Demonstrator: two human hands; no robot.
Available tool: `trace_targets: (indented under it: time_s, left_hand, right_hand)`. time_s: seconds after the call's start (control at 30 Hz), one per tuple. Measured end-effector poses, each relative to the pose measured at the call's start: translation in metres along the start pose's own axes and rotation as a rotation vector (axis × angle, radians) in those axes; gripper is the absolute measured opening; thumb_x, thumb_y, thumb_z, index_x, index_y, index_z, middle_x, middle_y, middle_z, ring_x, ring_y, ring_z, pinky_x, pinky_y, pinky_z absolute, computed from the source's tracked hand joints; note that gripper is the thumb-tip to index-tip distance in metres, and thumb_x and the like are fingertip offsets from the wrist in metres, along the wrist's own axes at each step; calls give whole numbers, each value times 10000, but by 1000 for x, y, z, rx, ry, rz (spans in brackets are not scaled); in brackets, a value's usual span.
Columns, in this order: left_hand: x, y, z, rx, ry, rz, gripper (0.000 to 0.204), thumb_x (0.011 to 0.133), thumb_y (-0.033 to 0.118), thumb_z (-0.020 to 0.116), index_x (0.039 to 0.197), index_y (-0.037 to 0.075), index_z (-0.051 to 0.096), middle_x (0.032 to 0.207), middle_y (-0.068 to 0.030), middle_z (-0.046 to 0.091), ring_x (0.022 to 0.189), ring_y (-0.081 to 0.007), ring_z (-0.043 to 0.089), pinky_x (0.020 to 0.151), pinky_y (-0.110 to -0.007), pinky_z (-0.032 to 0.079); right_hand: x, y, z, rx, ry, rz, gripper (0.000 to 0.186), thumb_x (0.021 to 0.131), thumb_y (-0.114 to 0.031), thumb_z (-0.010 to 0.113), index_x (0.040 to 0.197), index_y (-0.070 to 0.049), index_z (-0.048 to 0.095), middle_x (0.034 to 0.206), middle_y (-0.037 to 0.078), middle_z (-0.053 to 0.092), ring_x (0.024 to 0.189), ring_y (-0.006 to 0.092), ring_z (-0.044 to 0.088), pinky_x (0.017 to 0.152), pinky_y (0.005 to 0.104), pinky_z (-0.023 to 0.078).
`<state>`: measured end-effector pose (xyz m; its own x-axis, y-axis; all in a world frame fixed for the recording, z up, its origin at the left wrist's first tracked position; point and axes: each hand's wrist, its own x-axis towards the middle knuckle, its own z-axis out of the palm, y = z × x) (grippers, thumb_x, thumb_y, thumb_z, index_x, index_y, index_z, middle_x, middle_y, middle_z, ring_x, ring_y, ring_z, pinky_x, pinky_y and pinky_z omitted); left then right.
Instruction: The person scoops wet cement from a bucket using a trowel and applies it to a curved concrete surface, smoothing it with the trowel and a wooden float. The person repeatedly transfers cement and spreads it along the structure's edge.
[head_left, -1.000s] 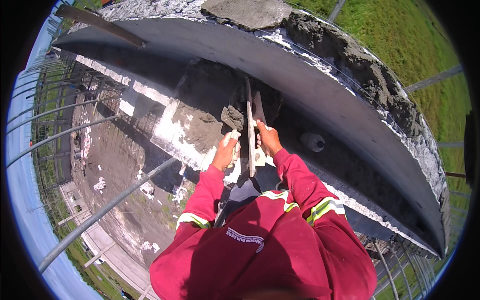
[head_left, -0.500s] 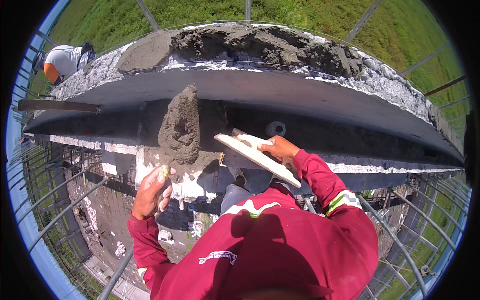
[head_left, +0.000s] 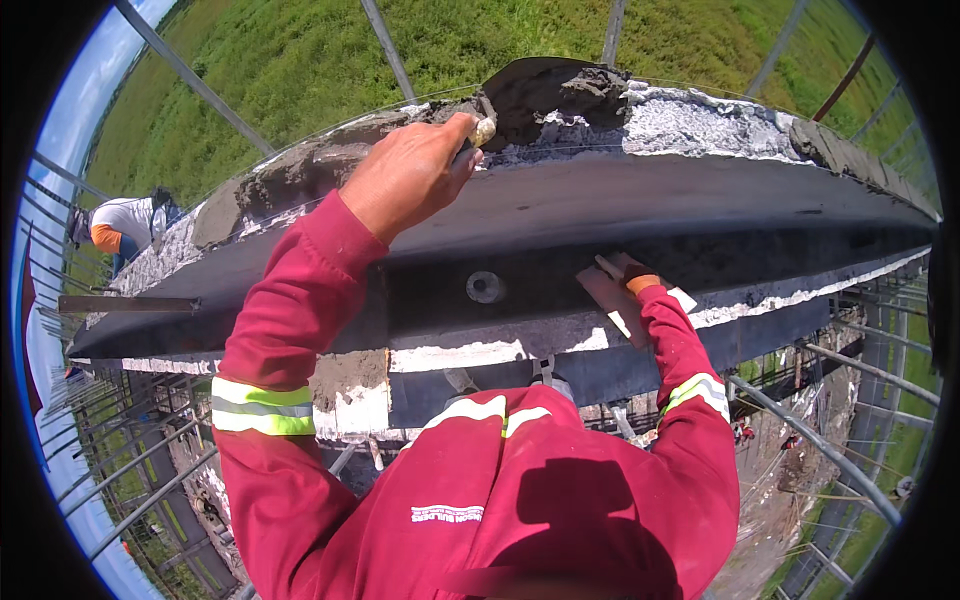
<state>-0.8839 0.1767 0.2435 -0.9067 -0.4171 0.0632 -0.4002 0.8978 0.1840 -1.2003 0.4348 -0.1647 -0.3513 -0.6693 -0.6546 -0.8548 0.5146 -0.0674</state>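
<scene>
My left hand (head_left: 418,172) reaches out to the far wall with its fingers closed around a trowel's pale handle (head_left: 483,132). The trowel blade (head_left: 525,75) is at the wall's rough top, with wet grey mortar (head_left: 590,88) against it. On both sides of the blade the top edge bears mortar and a rough whitish crust. My right hand (head_left: 640,278) is lower, over the dark channel, closed on a flat plastering float (head_left: 605,297). The float is tilted and partly in shadow, and my sleeve covers some of it.
A taut string line runs along the wall top (head_left: 720,125). Scaffold pipes (head_left: 388,50) stand beyond it and at both sides. A flat bar (head_left: 128,304) juts out at left, near a bending co-worker (head_left: 130,225). A round pipe opening (head_left: 485,287) is in the channel (head_left: 430,300).
My left hand has swung up and forward with the trowel, bringing its mortar from near my body to the wall top. My right hand has moved right and turned the float.
</scene>
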Motion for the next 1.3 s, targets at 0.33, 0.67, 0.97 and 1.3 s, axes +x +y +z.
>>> trace_targets:
  time_s: [0.33,0.67,0.97,1.3]
  left_hand:
    - [-3,43,17,163,156,-105,398,964,163,644,1328,28,559,1202,-215,677,1045,-382,677,869,-426,550]
    - [-17,40,46,-106,593,-173,375,953,154,677,1298,37,584,1122,-214,697,941,-393,699,791,-434,569]
    - [-39,102,67,-498,430,-246,330,989,133,620,1283,-4,558,927,-165,687,780,-269,680,731,-326,515]
    - [-94,132,377,-1468,-332,-942,284,993,309,544,881,50,583,659,-14,579,442,-110,533,380,-289,396]
  right_hand:
    - [79,18,86,110,27,92,427,958,-335,539,1350,-197,639,1328,175,645,1221,360,628,985,515,512]
    - [117,18,110,227,142,103,425,947,-397,563,1278,-155,677,1242,181,687,1144,397,663,949,519,536]
    - [114,43,146,271,286,-56,438,975,-264,496,1374,-93,559,1225,224,660,1137,415,644,980,535,510]
    - [8,40,50,794,953,212,477,994,-430,551,1207,-26,691,1179,233,697,1075,403,673,932,467,514]
